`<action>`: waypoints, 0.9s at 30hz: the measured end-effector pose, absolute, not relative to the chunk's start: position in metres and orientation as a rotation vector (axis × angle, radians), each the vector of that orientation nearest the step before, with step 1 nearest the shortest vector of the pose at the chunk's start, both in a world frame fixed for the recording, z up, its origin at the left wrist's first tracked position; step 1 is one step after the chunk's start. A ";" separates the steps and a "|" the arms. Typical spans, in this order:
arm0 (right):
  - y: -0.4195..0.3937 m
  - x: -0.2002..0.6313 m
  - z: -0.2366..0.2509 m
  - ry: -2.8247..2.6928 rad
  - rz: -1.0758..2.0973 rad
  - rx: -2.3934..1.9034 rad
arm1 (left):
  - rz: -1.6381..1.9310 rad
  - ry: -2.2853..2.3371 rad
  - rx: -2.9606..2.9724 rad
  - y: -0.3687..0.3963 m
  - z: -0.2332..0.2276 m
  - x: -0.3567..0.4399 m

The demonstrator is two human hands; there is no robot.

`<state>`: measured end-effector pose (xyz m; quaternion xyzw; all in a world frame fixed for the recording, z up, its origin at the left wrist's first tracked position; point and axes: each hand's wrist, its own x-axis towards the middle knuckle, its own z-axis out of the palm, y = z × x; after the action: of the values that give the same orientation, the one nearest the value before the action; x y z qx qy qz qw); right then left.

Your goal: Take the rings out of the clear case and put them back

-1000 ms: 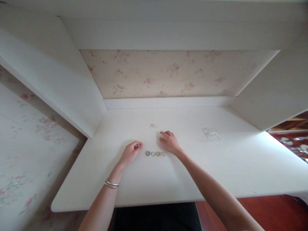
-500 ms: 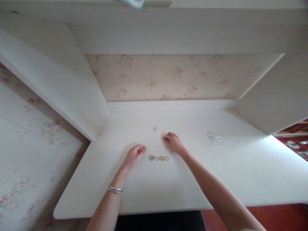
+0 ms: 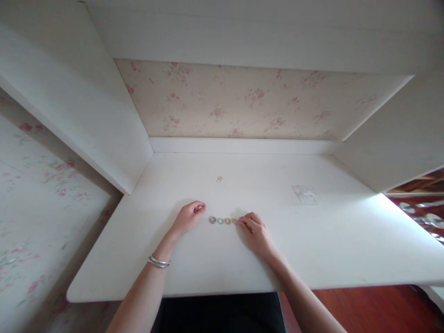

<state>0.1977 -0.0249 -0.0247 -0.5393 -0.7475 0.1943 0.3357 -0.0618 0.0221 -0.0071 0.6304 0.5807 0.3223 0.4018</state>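
Broad white counter, with a rounded corner near left and a low white strip along the far edge. Beyond that, pale wallpaper with pink flower sprigs, framed by a white left panel and a white right panel. More flowered wall at far left, past the end of the counter. Below the near edge, a black surface in the middle and reddish floor to the right; at far right, shiny objects, too blurred to name.

On the counter, near the middle, a left-to-right row: grey ring, pale green ring, amber ring, pale ring. Farther back, two thin rings, overlapping. Farther right, a clear packet, lying flat.

Left of the row, the left hand, grip curled in with thumb and forefinger close together; impossible to tell whether around anything. Silver bangles on that wrist. At the right end of the row, the right hand, grip pinched narrow, fingertips at the pale ring; contents hidden.
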 end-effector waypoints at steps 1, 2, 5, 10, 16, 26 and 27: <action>-0.025 0.197 -0.025 -1.965 0.499 -1.399 | 0.816 1.472 1.591 0.022 -0.007 -0.062; -0.024 0.197 -0.025 -1.982 0.495 -1.394 | 0.819 1.474 1.589 0.022 -0.007 -0.062; -0.021 0.197 -0.025 -2.043 0.486 -1.386 | 0.833 1.472 1.596 0.021 -0.008 -0.063; -0.021 0.196 -0.026 -2.103 0.448 -1.404 | 0.829 1.462 1.604 0.022 -0.010 -0.064; -0.021 0.195 -0.026 -2.131 0.423 -1.426 | 0.826 1.461 1.599 0.022 -0.010 -0.064; -0.020 0.198 -0.027 -1.817 0.602 -1.437 | 0.833 1.461 1.596 0.024 -0.014 -0.065; -0.020 0.200 -0.027 -1.732 0.610 -1.453 | 0.828 1.465 1.598 0.025 -0.015 -0.064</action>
<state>0.1998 -0.0201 -0.0274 -0.5716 -0.6813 0.2398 0.3894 -0.0637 0.0252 -0.0148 0.6315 0.5787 0.3270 0.3992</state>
